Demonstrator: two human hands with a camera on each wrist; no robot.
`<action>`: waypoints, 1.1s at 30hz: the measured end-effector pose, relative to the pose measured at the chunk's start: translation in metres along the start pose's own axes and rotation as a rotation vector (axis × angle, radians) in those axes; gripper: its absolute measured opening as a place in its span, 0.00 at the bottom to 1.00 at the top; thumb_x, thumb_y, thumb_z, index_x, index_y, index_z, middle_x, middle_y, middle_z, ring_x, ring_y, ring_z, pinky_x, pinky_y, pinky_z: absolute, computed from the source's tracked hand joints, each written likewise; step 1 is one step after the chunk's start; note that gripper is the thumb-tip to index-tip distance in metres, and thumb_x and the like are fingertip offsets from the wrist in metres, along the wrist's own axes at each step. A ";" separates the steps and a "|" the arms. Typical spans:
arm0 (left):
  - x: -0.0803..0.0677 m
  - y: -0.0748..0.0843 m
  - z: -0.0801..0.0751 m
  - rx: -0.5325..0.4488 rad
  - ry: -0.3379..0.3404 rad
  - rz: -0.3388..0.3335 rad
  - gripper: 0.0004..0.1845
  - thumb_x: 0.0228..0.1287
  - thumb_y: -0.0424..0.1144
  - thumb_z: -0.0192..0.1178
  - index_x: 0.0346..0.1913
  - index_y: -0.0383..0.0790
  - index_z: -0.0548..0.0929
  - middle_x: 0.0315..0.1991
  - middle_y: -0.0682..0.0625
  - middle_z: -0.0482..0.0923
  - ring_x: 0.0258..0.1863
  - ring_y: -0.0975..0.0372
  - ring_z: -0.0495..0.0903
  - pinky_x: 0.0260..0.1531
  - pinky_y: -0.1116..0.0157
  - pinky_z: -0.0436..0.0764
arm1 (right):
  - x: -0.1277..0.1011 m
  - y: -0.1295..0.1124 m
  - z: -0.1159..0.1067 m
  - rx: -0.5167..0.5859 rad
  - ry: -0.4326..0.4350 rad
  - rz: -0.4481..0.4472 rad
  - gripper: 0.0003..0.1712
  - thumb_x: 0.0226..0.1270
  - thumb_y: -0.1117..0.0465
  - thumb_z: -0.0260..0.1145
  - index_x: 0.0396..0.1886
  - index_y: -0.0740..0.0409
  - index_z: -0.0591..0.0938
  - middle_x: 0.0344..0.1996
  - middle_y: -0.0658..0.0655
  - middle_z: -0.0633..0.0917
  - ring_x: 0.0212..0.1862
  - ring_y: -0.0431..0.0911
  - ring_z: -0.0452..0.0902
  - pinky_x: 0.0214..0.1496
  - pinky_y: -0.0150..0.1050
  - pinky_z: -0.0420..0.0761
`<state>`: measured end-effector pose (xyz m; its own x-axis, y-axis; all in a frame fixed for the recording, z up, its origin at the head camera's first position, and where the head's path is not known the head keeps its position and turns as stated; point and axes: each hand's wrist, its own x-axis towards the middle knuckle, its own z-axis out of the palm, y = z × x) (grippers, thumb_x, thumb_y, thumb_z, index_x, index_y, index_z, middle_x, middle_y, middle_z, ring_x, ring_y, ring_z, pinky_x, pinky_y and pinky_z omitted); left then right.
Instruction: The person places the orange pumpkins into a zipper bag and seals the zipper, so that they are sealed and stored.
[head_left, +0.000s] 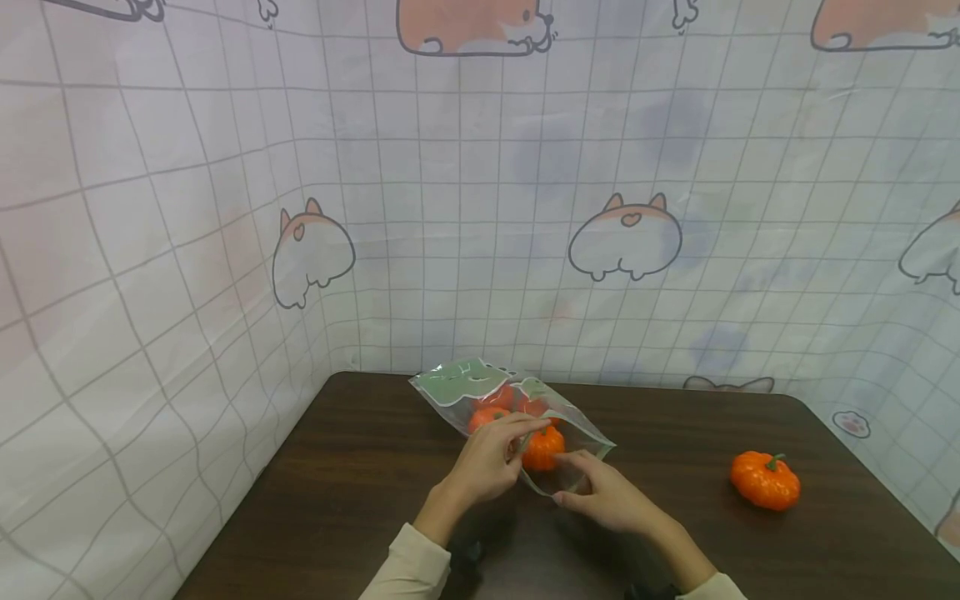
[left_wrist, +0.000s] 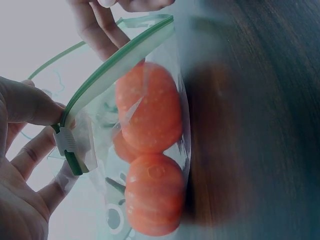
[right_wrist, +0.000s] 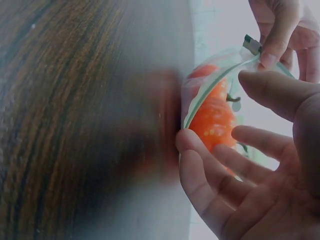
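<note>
Off to my right of the hands, well apart from them, a lone orange pumpkin (head_left: pixel 765 481) with a green stem sits on the dark wood-grain table (head_left: pixel 360 467). Beyond the hands and on both sides I note a white gridded backdrop (head_left: pixel 465 250) printed with cartoon corgis. Far right of the hands, low on that sheet, a small paw print (head_left: pixel 852 424), possibly pink; too small to tell.

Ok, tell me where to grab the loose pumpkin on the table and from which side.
Take the pumpkin round its ribbed body, coming from above. It sits upright with its thin green stem up and bare table all round. The stem looks too small for a firm hold.
</note>
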<state>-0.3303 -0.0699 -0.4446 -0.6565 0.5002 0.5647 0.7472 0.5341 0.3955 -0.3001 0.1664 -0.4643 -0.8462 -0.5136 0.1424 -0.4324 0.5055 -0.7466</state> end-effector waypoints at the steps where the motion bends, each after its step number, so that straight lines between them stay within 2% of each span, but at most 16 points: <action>1: 0.000 0.000 0.000 0.002 0.003 0.005 0.34 0.55 0.21 0.64 0.64 0.52 0.83 0.54 0.54 0.85 0.29 0.64 0.72 0.25 0.76 0.68 | 0.000 0.000 0.000 0.002 -0.013 0.003 0.36 0.71 0.53 0.68 0.72 0.66 0.70 0.63 0.70 0.77 0.36 0.41 0.82 0.35 0.34 0.80; 7: 0.000 0.000 0.001 0.004 0.010 0.010 0.33 0.56 0.22 0.65 0.64 0.51 0.83 0.57 0.55 0.84 0.27 0.68 0.70 0.24 0.77 0.68 | -0.001 0.001 0.000 0.024 -0.069 -0.009 0.37 0.73 0.52 0.67 0.74 0.65 0.67 0.63 0.72 0.77 0.38 0.40 0.84 0.37 0.34 0.81; 9: 0.000 -0.001 0.001 0.003 0.008 -0.001 0.34 0.55 0.22 0.65 0.64 0.52 0.83 0.58 0.55 0.84 0.27 0.68 0.70 0.24 0.77 0.69 | -0.001 0.002 -0.001 0.023 -0.062 -0.001 0.37 0.72 0.52 0.67 0.73 0.64 0.68 0.60 0.69 0.80 0.39 0.41 0.84 0.37 0.34 0.81; 13: 0.000 -0.001 0.001 0.002 0.003 -0.018 0.34 0.55 0.21 0.65 0.64 0.54 0.83 0.58 0.56 0.84 0.27 0.68 0.70 0.24 0.77 0.69 | 0.000 0.004 -0.006 0.002 -0.026 0.017 0.34 0.71 0.52 0.68 0.71 0.62 0.71 0.49 0.63 0.85 0.38 0.42 0.83 0.35 0.35 0.81; 19: 0.001 0.001 -0.002 0.011 0.000 -0.032 0.35 0.55 0.21 0.65 0.64 0.54 0.83 0.58 0.55 0.84 0.27 0.68 0.70 0.23 0.76 0.67 | -0.002 0.004 -0.020 -0.017 0.025 0.027 0.26 0.72 0.53 0.67 0.65 0.61 0.77 0.55 0.65 0.85 0.40 0.44 0.82 0.37 0.35 0.81; 24: 0.001 -0.001 -0.003 0.015 0.003 -0.029 0.34 0.55 0.21 0.65 0.64 0.52 0.83 0.58 0.55 0.84 0.28 0.67 0.71 0.23 0.76 0.67 | -0.006 0.004 -0.033 -0.023 0.070 0.051 0.24 0.73 0.51 0.66 0.62 0.58 0.79 0.50 0.61 0.86 0.43 0.49 0.83 0.39 0.35 0.81; 29: 0.001 -0.003 -0.005 0.023 0.016 -0.027 0.34 0.53 0.21 0.65 0.63 0.50 0.84 0.57 0.56 0.85 0.30 0.66 0.73 0.25 0.76 0.68 | -0.011 0.006 -0.049 0.021 0.101 0.047 0.22 0.75 0.53 0.64 0.62 0.59 0.78 0.50 0.64 0.86 0.46 0.51 0.85 0.43 0.35 0.83; 33: 0.001 -0.004 -0.006 0.032 0.023 -0.041 0.33 0.54 0.21 0.64 0.63 0.52 0.84 0.58 0.56 0.85 0.31 0.64 0.73 0.25 0.75 0.67 | -0.016 0.006 -0.064 0.048 0.149 0.044 0.22 0.74 0.55 0.65 0.61 0.62 0.78 0.48 0.66 0.86 0.43 0.49 0.86 0.43 0.37 0.86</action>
<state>-0.3331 -0.0756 -0.4411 -0.6836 0.4618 0.5651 0.7157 0.5757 0.3954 -0.3096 0.2222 -0.4297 -0.9025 -0.3811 0.2007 -0.3812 0.4897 -0.7842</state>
